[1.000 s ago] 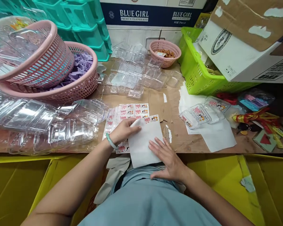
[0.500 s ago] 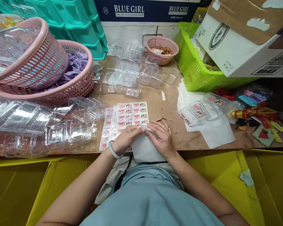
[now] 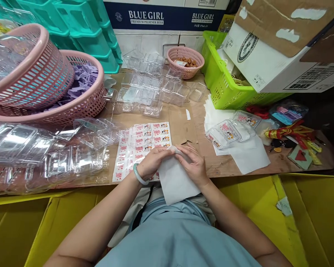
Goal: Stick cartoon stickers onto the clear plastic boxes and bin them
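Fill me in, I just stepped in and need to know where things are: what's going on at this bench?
A person is working a white paper backing sheet at the bench edge, left hand and right hand pinching its top edge together. Beside it lies a sheet of red-and-white cartoon stickers. Unlabelled clear plastic clamshell boxes sit behind, and a few stickered clear boxes rest on white paper to the right.

I am seeing a white backing sheet [image 3: 178, 181], red-and-white cartoon stickers [image 3: 140, 142], pink baskets [image 3: 80, 105], a lime-green basket [image 3: 225, 89] and a brown tabletop [image 3: 183, 122].
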The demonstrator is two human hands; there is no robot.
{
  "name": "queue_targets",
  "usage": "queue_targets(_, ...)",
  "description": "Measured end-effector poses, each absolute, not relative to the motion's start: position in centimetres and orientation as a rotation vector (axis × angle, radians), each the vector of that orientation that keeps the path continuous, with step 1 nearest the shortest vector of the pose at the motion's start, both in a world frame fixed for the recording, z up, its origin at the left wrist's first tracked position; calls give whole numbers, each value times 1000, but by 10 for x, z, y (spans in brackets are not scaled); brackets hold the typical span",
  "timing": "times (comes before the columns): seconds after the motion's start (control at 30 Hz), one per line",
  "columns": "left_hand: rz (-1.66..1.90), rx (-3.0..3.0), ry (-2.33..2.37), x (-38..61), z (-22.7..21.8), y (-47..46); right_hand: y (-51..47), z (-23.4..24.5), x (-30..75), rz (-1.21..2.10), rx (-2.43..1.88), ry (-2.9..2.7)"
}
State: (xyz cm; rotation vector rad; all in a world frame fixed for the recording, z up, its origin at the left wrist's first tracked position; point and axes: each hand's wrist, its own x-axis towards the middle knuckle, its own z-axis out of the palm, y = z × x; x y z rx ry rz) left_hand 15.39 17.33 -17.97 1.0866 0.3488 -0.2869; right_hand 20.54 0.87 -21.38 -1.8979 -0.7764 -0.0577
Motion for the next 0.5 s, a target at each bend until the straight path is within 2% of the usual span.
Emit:
queue_targets(0.27,-313,1072,360,161,-179,169,7,-211,214,84,-1688,-347)
queue_targets(0.5,-294,1008,353,171,-180,161,0,-212,218,-31,-1790,-650)
